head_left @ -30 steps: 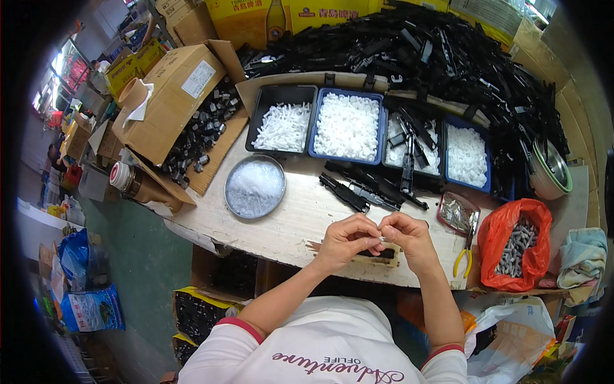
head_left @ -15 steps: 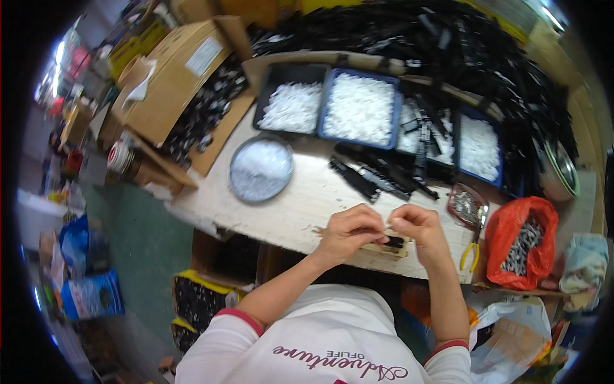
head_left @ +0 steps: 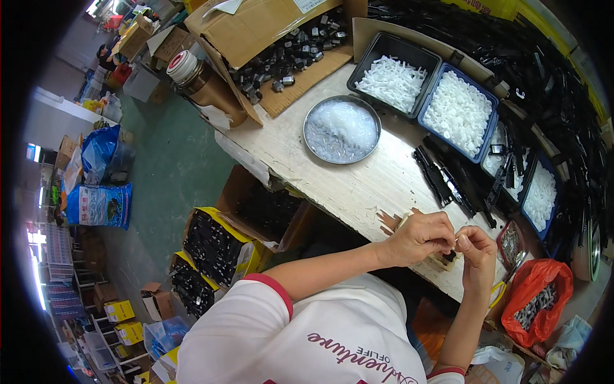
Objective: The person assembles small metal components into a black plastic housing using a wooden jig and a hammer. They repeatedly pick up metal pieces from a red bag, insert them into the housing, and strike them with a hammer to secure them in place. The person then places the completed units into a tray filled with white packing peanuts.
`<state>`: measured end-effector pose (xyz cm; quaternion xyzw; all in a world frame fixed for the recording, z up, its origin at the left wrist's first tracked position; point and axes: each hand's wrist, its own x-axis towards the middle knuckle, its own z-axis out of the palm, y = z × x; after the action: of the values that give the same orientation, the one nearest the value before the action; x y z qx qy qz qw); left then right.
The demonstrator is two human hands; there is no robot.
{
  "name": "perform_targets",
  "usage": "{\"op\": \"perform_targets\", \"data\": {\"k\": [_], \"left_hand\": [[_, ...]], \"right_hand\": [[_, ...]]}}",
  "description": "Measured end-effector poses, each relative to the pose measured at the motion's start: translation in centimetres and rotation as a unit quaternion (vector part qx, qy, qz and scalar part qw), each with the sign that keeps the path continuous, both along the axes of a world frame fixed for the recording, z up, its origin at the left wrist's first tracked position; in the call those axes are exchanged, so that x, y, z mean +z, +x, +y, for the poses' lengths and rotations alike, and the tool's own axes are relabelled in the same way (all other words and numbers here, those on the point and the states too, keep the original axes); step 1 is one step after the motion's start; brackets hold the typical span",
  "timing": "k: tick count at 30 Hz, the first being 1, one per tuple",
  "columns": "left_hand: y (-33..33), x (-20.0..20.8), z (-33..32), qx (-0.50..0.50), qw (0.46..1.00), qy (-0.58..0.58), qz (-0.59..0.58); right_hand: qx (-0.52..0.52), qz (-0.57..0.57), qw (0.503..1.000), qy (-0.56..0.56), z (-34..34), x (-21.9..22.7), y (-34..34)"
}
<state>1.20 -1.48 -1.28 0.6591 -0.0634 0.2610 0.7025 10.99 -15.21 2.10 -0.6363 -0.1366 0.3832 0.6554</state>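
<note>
Holding left hand (head_left: 422,238) and right hand (head_left: 478,255) close together over the near edge of a pale worktable (head_left: 275,137), with fingertips nearly meeting; pinching between right thumb and forefinger a tiny pale piece (head_left: 458,237), too small to name more closely; curling left fingers in toward that same spot, but cannot tell whether gripping the piece as well; having right below, at the table edge, a wooden fixture (head_left: 440,263) with a dark part (head_left: 450,256) on it, both partly covered by the hands.

Seen beyond the hands, several slender black assemblies (head_left: 441,182) lying near one another on the tabletop; farther to the left, a round metal dish (head_left: 339,161) of clear plastic bits; past that, a black tray (head_left: 409,51) of white tubes, just beside a blue tray (head_left: 449,143) of white caps; behind the trays, a large heap of black assemblies (head_left: 537,54); to the right of the right hand, yellow-handled pliers (head_left: 497,293) and, just beyond, a red plastic bag (head_left: 558,272) holding grey pieces; at far left on the table, an open cardboard box (head_left: 262,29) spilling black-and-silver parts (head_left: 297,54), with a brown flask (head_left: 208,93) just beside it.
</note>
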Motion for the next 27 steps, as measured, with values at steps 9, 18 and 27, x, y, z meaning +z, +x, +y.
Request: {"op": "perform_targets", "data": {"k": [9,18,27], "left_hand": [[-0.4,-0.7,0.7,-0.019,0.999,0.033,0.031],[-0.7,-0.8,1.0,-0.003,0.997,-0.013,0.080],[-1.4,-0.8,2.7,0.060,0.941,0.315,0.104]], "right_hand": [[0.055,-0.320,0.938,-0.119,0.4,0.1,-1.7],[-0.014,-0.520,0.851,-0.075,0.3,-0.7,-3.0],[0.024,-0.612,0.783,-0.111,-0.4,-2.8,-3.1]]}}
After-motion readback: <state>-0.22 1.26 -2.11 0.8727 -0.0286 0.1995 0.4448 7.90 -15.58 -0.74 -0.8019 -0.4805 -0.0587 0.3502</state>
